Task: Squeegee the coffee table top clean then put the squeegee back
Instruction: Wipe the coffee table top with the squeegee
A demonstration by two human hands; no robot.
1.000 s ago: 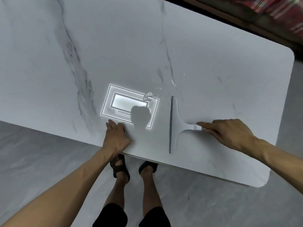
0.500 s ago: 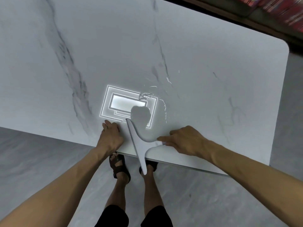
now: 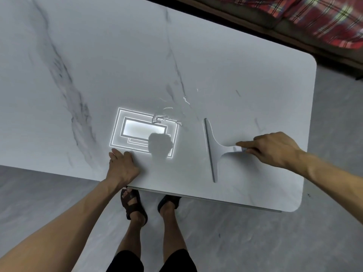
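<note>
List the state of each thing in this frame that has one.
squeegee, blade on the coffee table top, handle in the right hand
right hand, grips the squeegee handle
left hand, rests flat at the near edge
coffee table top, water streaks left of the squeegee

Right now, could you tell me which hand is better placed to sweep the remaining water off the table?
The right hand: it holds the squeegee by its handle, blade on the table top beside the water streaks. The left hand rests flat near the table edge, holding nothing.
</note>
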